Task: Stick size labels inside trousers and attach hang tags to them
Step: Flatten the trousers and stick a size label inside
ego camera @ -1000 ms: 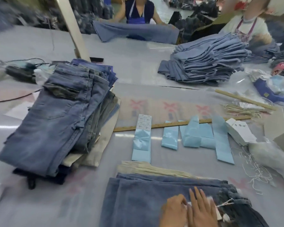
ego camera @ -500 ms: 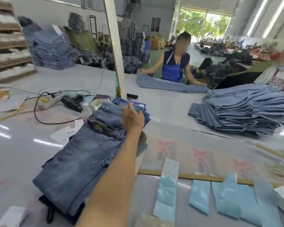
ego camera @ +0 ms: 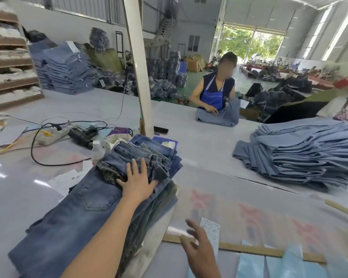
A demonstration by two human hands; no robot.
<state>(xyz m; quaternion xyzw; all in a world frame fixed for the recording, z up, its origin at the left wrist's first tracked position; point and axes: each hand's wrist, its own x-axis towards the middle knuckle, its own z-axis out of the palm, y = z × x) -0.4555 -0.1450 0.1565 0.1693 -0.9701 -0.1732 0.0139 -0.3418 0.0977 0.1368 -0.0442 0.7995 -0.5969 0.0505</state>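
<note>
Flattening now on jeans stack (ego camera: pixel 84 199), left hand (ego camera: pixel 138 182)

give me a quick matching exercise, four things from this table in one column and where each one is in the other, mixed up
Things:
1. left hand
2. right hand
3. water bottle
4. light blue trouser stack

Places:
a. far right of the table
b. flat on the dark jeans pile
c. over the wooden ruler
d. just left of the jeans pile's far end

Pairs: 1-b, 2-c, 3-d, 4-a
</note>
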